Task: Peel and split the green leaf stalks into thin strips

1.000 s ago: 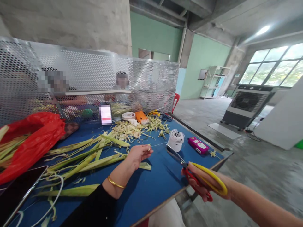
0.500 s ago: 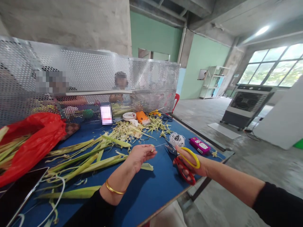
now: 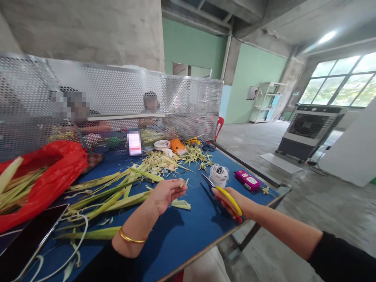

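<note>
The blue table (image 3: 188, 243) filled the lower left and middle of the frame. Long husk strips (image 3: 117, 203) lay left of centre, shredded pieces (image 3: 160, 164) above them. A white cord roll (image 3: 219, 175) and a magenta box (image 3: 247, 180) sat right of centre, a dark tablet (image 3: 32, 239) at lower left.

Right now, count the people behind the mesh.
2 that I can make out. One person is at the left, beyond the red bag; a second person is beyond the phone, slightly right. The mesh may hide others.
</note>
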{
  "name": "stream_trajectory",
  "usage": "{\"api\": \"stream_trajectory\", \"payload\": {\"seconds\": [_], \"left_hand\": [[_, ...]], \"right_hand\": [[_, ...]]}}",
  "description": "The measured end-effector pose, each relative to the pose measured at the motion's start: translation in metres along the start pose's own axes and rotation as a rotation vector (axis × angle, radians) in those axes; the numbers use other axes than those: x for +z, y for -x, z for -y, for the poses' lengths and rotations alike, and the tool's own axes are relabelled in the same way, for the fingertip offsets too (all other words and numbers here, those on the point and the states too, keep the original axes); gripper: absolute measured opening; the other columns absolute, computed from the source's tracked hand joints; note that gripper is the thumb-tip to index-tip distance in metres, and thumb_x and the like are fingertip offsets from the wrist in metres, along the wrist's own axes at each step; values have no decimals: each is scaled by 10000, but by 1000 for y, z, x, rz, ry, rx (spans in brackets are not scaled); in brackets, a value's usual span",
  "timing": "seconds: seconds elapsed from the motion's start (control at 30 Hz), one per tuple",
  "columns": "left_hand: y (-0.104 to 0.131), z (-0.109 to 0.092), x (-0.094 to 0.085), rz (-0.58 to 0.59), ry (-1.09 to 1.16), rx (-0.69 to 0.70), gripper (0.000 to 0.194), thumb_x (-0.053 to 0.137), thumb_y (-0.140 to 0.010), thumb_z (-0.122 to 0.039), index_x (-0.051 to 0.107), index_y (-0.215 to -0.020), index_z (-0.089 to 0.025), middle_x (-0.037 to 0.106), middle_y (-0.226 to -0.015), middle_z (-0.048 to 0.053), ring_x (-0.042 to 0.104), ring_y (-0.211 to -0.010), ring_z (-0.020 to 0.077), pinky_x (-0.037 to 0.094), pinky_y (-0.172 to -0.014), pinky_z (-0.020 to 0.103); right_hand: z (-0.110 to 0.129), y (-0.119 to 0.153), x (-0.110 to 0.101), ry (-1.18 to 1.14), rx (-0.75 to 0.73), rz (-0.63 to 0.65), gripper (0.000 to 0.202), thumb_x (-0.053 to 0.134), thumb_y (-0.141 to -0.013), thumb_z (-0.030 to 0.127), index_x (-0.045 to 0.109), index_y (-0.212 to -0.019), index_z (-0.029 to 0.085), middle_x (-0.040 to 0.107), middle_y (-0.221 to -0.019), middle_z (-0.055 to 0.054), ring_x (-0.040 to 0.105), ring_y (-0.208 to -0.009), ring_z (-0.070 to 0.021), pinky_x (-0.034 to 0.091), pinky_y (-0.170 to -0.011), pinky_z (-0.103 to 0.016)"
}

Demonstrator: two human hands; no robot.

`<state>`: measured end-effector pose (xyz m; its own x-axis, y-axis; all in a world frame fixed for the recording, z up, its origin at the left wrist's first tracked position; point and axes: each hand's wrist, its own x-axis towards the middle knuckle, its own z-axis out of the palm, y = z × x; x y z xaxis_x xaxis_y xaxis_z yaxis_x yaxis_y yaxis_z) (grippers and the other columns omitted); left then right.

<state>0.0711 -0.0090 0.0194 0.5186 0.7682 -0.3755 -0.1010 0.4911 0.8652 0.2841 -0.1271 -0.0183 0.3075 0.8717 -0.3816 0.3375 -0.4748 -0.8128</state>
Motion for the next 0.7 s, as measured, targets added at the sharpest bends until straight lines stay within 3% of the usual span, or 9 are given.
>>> {"api": "stream_trajectory", "payload": {"seconds": [0.1,0.2,0.37,0.5,0.6,0.7], "left_hand": [[18,-13,-16,-29,21,48,125,586,-793,-42,669,-717,-97,698,-698,64,670,-631,126,561,-634,206],[39,-23,-34,-83,44,98,134,576,-806,-45,678,-736,-94,708,-724,69,679,-649,132,566,-634,208],[63,-33,-61,-175,102,150,137,566,-820,-52,675,-753,-100,713,-705,69,683,-636,134,571,-609,212],[65,-38,-74,-170,182,244,140,565,-827,-63,678,-750,-97,714,-720,60,684,-645,125,574,-622,204],[56,-34,-77,-157,229,285,146,567,-822,-57,684,-742,-92,718,-729,62,690,-685,130,575,-668,205],[47,-24,-77,-108,305,297,136,587,-811,-64,689,-729,-95,727,-772,74,696,-783,152,568,-767,231]], "right_hand": [[3,3,2,332,-197,-185,355,603,-753,533,530,-852,200,588,-671,-20,594,-599,-195,451,-541,-288],[8,4,12,574,-247,-305,291,572,-792,403,519,-983,190,653,-853,-90,626,-825,-275,432,-673,-331],[16,-6,36,890,-315,-422,253,503,-855,335,516,-1040,162,669,-930,-138,655,-824,-277,417,-628,-309],[30,-14,45,1041,-386,-476,145,536,-838,219,627,-881,114,664,-872,-186,645,-840,-308,428,-644,-335],[54,-15,55,971,-563,-421,121,560,-827,201,671,-800,161,673,-869,-138,617,-921,-292,436,-738,-342],[88,-15,76,416,-918,-316,161,524,-865,250,682,-857,221,683,-877,-54,624,-855,-201,450,-771,-293]]}}
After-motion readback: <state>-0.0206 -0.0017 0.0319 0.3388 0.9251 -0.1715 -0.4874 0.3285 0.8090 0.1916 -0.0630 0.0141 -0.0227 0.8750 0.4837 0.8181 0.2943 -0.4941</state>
